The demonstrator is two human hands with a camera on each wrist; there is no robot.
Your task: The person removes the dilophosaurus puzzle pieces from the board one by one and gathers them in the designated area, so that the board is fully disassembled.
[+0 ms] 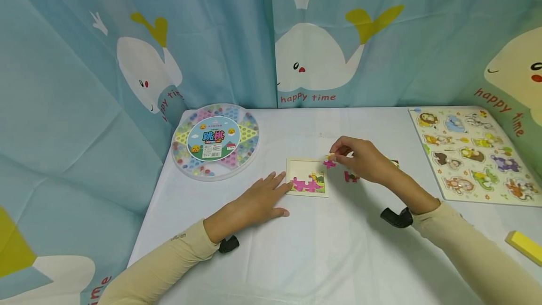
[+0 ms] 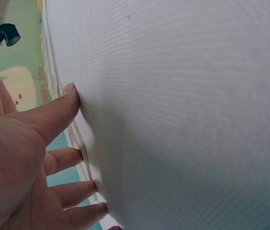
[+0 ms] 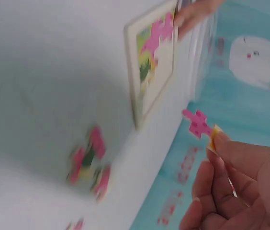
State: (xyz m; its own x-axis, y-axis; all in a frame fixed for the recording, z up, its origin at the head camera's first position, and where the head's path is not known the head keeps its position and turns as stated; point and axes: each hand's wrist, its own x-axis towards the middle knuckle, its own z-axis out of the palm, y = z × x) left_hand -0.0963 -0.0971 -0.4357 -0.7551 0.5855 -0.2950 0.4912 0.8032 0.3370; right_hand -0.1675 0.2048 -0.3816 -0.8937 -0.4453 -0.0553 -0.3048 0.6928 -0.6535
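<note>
My right hand (image 1: 360, 159) pinches a pink and yellow jigsaw puzzle piece (image 3: 198, 125) between thumb and fingertips, above the right edge of the puzzle tray. A thin, red-marked edge (image 3: 233, 187) shows between its lower fingers. The square wooden puzzle tray (image 1: 299, 169) has pink, yellow and green pieces fitted along its bottom and right side; its upper left shows bare board. With fingers spread, my left hand (image 1: 258, 199) rests on the table, fingertips at the tray's left edge. Loose pink and green puzzle pieces (image 1: 350, 177) lie right of the tray, partly hidden under my right hand.
A round Chinese checkers box (image 1: 250, 159) with coloured marbles stands at the back left. On the right lie an animal peg puzzle board (image 1: 461, 154) and a yellow block (image 1: 525, 247). A blue whale-print curtain (image 1: 237, 36) hangs along the table's back edge.
</note>
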